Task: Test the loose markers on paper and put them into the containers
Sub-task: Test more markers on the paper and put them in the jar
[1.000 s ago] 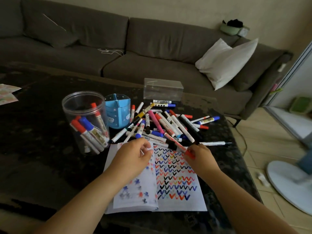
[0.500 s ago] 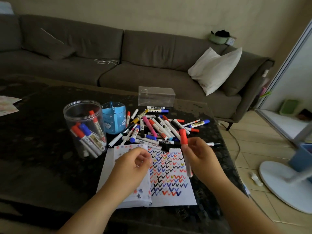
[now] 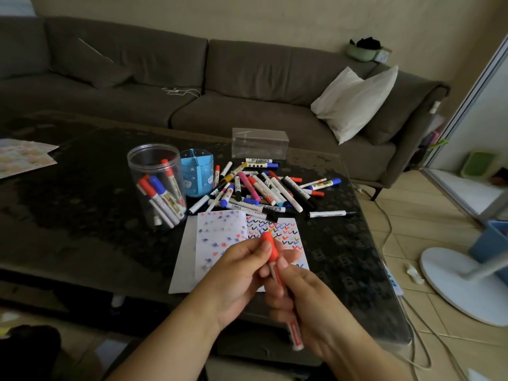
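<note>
Red-capped marker near-upright in both hands, cap toward the sofa.

Pinched between the left hand and right hand: a red-capped marker with a white barrel and red label. Beyond the fingertips, white paper covered in rows of red, blue and black ticks, its left page dotted with blue and red blots. Farther past the fingers, a heap of loose markers in red, blue, black, pink and yellow, white-barrelled. Left of them, a clear jar and a light blue holder with small white figures, on a dark mottled table
</note>
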